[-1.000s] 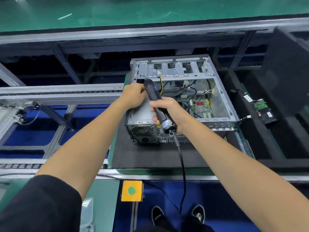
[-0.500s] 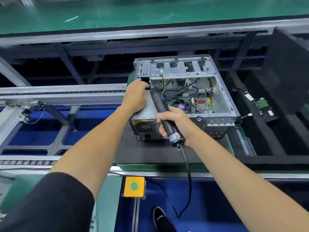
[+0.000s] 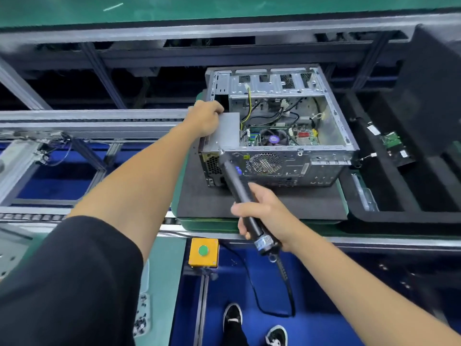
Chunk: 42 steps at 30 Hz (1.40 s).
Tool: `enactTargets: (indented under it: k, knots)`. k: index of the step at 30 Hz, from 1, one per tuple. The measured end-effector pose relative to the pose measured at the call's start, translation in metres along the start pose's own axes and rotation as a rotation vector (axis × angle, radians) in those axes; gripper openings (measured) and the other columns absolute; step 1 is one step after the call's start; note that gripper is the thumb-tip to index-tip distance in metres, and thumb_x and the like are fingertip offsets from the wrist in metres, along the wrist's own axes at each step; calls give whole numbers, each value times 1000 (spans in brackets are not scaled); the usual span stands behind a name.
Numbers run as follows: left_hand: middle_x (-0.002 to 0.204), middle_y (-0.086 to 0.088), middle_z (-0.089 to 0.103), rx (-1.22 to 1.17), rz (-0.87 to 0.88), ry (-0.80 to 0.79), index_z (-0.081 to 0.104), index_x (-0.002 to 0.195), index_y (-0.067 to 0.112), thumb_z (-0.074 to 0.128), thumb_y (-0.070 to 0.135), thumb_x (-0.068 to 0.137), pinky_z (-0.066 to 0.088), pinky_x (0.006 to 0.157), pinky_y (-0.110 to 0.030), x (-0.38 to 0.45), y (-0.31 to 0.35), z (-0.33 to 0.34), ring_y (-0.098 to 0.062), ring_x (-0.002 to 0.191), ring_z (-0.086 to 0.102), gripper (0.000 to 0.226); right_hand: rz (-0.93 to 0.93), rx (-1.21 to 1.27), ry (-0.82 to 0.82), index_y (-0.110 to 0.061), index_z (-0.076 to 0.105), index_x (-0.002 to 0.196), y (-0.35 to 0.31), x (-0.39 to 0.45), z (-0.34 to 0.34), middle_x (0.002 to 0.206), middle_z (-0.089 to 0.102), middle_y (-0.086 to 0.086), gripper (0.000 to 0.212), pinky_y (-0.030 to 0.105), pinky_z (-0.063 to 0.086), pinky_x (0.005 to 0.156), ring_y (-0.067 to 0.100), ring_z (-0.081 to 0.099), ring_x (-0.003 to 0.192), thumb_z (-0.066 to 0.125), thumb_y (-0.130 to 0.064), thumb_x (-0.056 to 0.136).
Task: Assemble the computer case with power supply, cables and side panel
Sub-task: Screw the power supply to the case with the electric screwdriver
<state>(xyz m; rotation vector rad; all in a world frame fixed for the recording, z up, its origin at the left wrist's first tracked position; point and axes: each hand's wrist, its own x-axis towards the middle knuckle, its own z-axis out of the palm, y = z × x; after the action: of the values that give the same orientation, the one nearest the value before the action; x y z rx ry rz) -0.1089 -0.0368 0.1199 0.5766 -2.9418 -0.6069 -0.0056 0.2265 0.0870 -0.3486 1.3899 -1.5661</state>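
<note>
While your left hand (image 3: pixel 205 117) grips the far left edge of the power supply (image 3: pixel 225 129), your fingers are curled over its grey top at the left end of the computer case (image 3: pixel 287 126), which lies on its side with the open side facing up. That case rests on a dark mat (image 3: pixel 274 203), and the power supply sits inside it at its left rear corner, with its vent grille showing through the case's rear wall facing you.

Your right hand (image 3: pixel 264 216) is wrapped tightly round the black handle of an electric screwdriver (image 3: pixel 243 196), just in front of the case. The tool slants up and to the left, and its tip (image 3: pixel 221 152) meets the top edge of the case's rear wall, right beside the power supply. A black cord (image 3: pixel 287 288) hangs from the tool's butt and loops down below the case, toward the blue floor.

Inside the case, to the right of the power supply, you can see the motherboard (image 3: pixel 282 137) with its round cooler fan and a bundle of black and yellow cables (image 3: pixel 272 113) above it. A yellow box with a green button (image 3: pixel 203 250) sits on the rail in front of the case, below its left end. A green circuit board (image 3: pixel 393 142) lies in a black tray to the right of the case.
</note>
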Motion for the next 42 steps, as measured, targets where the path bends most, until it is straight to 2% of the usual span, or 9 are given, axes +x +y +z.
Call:
enactTargets:
  k: [2,4,6,8,13,20,25,36,42]
  knots:
    - [136,-9,51,146,8,-24,54,133,26,30,10,95,24,103,-41,8,6,-1,-32,130,32,48,-13,-31,-20,-14,41,133,7,-4,6,63,59,10,66,30,47,46,21,56,48,73,-19,75]
    - [132,-7,55,241,49,-42,59,128,25,29,14,95,24,99,-42,15,9,-2,-31,126,34,45,-14,-43,-10,-22,49,116,12,-6,11,70,58,11,48,31,48,47,22,56,51,73,-20,74]
    - [120,-8,60,275,109,-40,65,110,16,28,16,96,25,98,-42,18,7,0,-30,119,42,39,1,-55,5,-15,49,120,16,-5,15,72,57,9,51,33,49,48,23,57,53,73,-19,75]
    - [104,-10,61,214,183,-19,58,87,10,29,20,97,23,101,-41,17,6,5,-28,104,50,32,9,-66,15,-11,46,122,20,-4,17,71,56,9,54,33,48,48,25,57,54,74,-18,76]
    - [108,-13,59,153,220,27,57,106,7,28,28,101,29,94,-40,9,5,21,-27,94,48,36,-11,-90,11,-9,48,106,25,-3,21,72,53,11,41,32,47,49,28,55,53,73,-17,75]
    - [107,-15,56,184,212,72,54,106,6,27,31,102,29,98,-42,7,7,25,-33,103,50,38,-18,-51,36,-6,49,113,23,0,23,65,56,-3,45,31,48,45,23,56,51,72,-15,76]
    - [105,-17,56,200,202,79,53,101,5,28,31,101,30,98,-43,7,8,25,-34,101,49,36,-19,-44,51,-6,49,113,20,0,23,65,56,-2,46,29,48,44,21,57,49,72,-15,74]
    - [115,-14,58,131,172,64,56,118,7,27,26,102,27,101,-40,10,5,26,-32,109,50,38,-33,-34,48,0,45,118,23,-1,26,71,54,3,49,30,49,45,21,57,50,71,-12,78]
    - [114,-14,58,132,164,74,57,119,8,27,25,101,27,99,-40,11,5,27,-32,107,51,38,-41,-13,37,-13,52,104,26,3,29,65,57,-6,36,29,48,45,22,57,50,72,-15,74]
